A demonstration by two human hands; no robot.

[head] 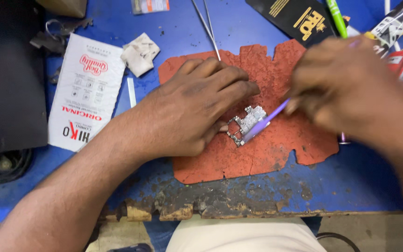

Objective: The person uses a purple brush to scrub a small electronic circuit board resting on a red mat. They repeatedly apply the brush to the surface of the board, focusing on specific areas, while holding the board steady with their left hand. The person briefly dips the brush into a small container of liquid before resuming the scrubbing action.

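Observation:
A small silver circuit board (pixel 247 123) lies on a worn red-brown mat (pixel 267 154) in the middle of the blue bench. My left hand (pixel 190 109) rests palm down on the mat, its fingertips pressing the board's left edge. My right hand (pixel 346 88) grips a thin purple tool (pixel 266 122), perhaps a brush, whose tip touches the board's top. The right hand is blurred.
A white printed packet (pixel 82 93) and a crumpled wipe (pixel 139 53) lie at left. Metal tweezers (pixel 207 25), a black packet (pixel 299 18), a green pen (pixel 336 16) and screwdrivers (pixel 399 28) sit at the back. The bench's front edge (pixel 211 207) is chipped.

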